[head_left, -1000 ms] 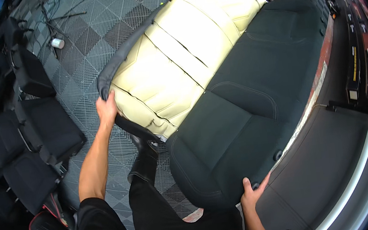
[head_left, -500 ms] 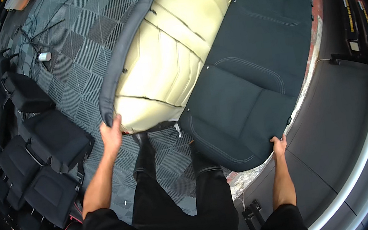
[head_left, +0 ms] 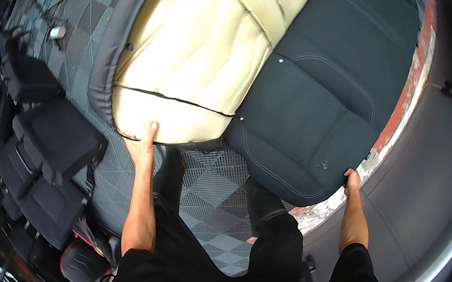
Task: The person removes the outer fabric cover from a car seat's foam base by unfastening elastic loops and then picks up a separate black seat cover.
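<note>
A cream padded piece (head_left: 186,50) fills the top centre of the frame, with a dark padded rim (head_left: 103,83) curving along its left side. Against its right side lies a dark fabric seat cushion (head_left: 301,109), slanting from the centre up to the upper right, with pale stitching along its contours.

The left hand (head_left: 141,148), left of centre, is at the lower left corner of the cream padded piece, which stretches up and to the right from it. Its thumb lies on the cream face and its fingers go out of sight beneath the edge, pinching that border. The right hand (head_left: 351,181), right of centre and lower in the frame, is curled onto the lower right edge of the dark fabric seat cushion, which spreads up and to the left from it; its fingertips under the edge are hidden.

A red and white worn strip (head_left: 394,129) runs along the cushion's right side, beside a grey surface (head_left: 408,197) at the lower right. Black seats (head_left: 61,133) crowd the left of the frame on a patterned grey floor (head_left: 213,171)
</note>
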### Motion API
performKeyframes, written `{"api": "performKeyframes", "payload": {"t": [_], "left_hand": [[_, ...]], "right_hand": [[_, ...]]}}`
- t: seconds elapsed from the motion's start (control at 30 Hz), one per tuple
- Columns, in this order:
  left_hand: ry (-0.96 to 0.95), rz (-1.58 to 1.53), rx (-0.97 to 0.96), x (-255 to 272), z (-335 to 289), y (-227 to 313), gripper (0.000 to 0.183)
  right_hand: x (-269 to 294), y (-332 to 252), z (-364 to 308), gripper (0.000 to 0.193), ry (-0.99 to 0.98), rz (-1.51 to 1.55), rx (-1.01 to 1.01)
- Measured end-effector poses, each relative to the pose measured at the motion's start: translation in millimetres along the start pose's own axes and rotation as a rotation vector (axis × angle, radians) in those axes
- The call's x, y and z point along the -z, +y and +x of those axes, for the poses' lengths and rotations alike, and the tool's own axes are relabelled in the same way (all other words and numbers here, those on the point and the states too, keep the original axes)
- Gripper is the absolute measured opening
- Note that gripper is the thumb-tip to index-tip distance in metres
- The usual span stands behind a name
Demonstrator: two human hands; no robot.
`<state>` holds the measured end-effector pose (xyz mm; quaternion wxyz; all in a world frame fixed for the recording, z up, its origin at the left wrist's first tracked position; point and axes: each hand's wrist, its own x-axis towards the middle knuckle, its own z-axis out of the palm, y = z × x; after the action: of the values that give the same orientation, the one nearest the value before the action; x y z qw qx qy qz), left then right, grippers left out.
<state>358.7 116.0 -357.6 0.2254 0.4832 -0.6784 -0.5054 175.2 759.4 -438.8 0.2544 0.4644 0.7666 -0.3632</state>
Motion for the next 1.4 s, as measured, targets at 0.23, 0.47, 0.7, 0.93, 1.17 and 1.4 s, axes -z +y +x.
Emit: {"api": "performKeyframes", "payload": {"t": [0.23, 0.47, 0.7, 0.93, 1.17, 1.4], "left_hand": [[-0.336, 0.0, -0.18, -46.3, -130.3, 99.2, 0.036], [-0.939, 0.042, -0.527, -91.8, -219.8, 82.9, 0.035], [-1.326, 0.279, -0.588, -97.5, -255.2, 64.5, 0.048], [-0.059, 0.672, -0.551, -45.0, -21.3, 125.5, 0.091], [-0.138, 0.631, -0.486, -49.8, 31.9, 88.0, 0.098], [-0.101, 0.605, -0.514, -42.3, 27.2, 91.0, 0.094]], "right_hand": [[-43.4, -5.0, -21.7, 0.076, 0.382, -0.55, 0.261], [-150.5, -84.9, -311.4, 0.061, -0.963, -0.026, 0.233], [-94.6, -96.4, -255.8, 0.045, -0.557, 0.159, 0.272], [6.3, -236.3, -228.4, 0.031, 0.469, 0.16, 1.193], [-315.5, -91.3, -271.4, 0.117, -0.508, -1.292, 1.121], [-378.0, -65.6, -212.5, 0.059, -0.512, -1.643, 1.307]]}}
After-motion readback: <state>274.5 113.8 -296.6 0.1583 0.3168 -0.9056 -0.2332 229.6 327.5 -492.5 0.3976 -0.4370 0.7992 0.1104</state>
